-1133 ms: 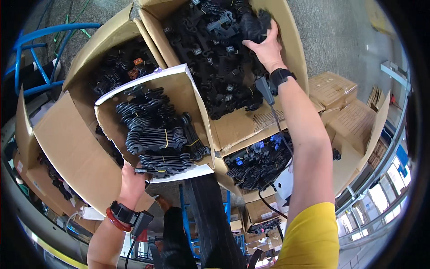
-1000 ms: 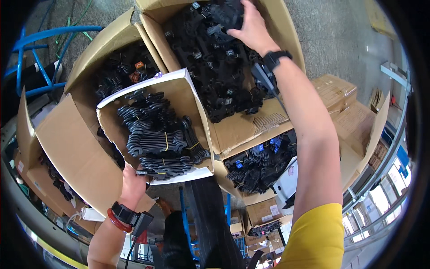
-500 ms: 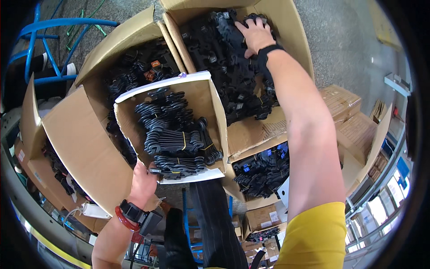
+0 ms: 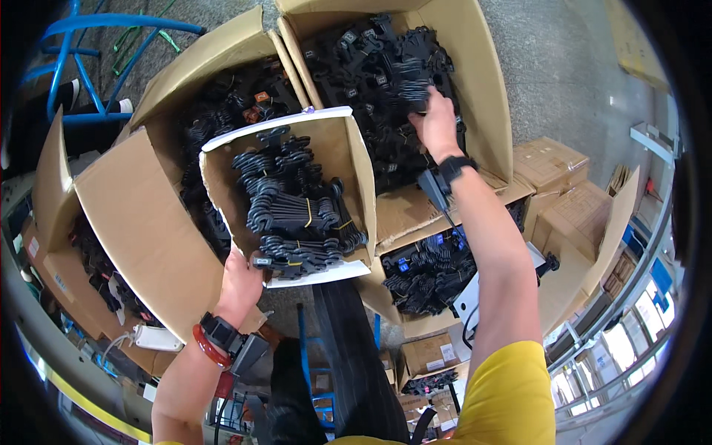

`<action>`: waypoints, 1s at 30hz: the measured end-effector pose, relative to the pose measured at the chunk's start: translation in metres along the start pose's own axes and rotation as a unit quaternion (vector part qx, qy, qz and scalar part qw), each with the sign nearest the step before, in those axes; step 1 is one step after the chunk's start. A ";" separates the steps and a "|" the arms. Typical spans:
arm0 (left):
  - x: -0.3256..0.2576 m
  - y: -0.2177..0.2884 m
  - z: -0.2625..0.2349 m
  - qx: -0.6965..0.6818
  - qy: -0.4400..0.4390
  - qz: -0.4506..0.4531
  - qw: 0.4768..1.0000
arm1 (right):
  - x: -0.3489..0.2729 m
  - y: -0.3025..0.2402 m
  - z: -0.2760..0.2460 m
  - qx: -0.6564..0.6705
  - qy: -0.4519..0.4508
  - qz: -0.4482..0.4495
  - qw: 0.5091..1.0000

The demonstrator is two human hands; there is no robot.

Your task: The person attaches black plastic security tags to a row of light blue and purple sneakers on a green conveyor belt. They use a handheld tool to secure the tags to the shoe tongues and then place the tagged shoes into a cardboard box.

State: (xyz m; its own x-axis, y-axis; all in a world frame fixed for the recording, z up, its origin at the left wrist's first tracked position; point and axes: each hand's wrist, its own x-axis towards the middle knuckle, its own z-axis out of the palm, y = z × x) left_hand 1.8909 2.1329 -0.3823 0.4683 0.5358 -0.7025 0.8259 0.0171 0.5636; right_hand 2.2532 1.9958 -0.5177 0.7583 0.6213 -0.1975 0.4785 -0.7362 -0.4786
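Note:
A small white-edged cardboard box point(image 4: 361, 159) is tilted toward me, with several bundles of black plastic hangers point(image 4: 293, 211) inside, some tied with yellow bands. My left hand point(image 4: 241, 285) is closed on its near left corner. Over the large open carton point(image 4: 486, 89) at the back, my right hand point(image 4: 437, 126) grips a bundle of black hangers point(image 4: 412, 89), its fingers partly hidden behind the wrist side. More loose black hangers point(image 4: 348, 63) with small size tags fill that carton below the hand.
Left of the small box stands another open carton point(image 4: 133, 215) of black hangers, some with orange tags. Hangers with blue tags fill a carton point(image 4: 415, 326) at the near right. Closed cartons point(image 4: 552, 167) stand at the right. A blue metal frame point(image 4: 122, 26) is at the far left.
My right hand has drawn back toward me from the far part of the large carton and turned, now holding a hanger bundle. My left hand keeps its hold on the small box.

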 end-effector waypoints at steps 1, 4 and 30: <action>0.001 0.001 0.000 -0.001 0.000 -0.002 1.000 | -0.005 0.005 -0.011 0.019 -0.008 0.039 0.999; -0.001 -0.006 0.002 0.020 0.001 -0.039 0.999 | -0.031 -0.046 -0.070 0.197 -0.066 0.126 0.970; 0.004 -0.018 -0.001 -0.098 0.007 -0.078 0.992 | -0.051 0.043 0.056 -0.040 -0.165 0.033 0.985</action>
State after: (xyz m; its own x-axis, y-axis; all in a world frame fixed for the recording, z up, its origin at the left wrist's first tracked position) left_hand 1.8777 2.1354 -0.3950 0.3348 0.5252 -0.7824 0.8100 0.2639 0.5237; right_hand 2.2106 1.9478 -0.5760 0.6107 0.6145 -0.4995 0.4762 -0.7890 -0.3884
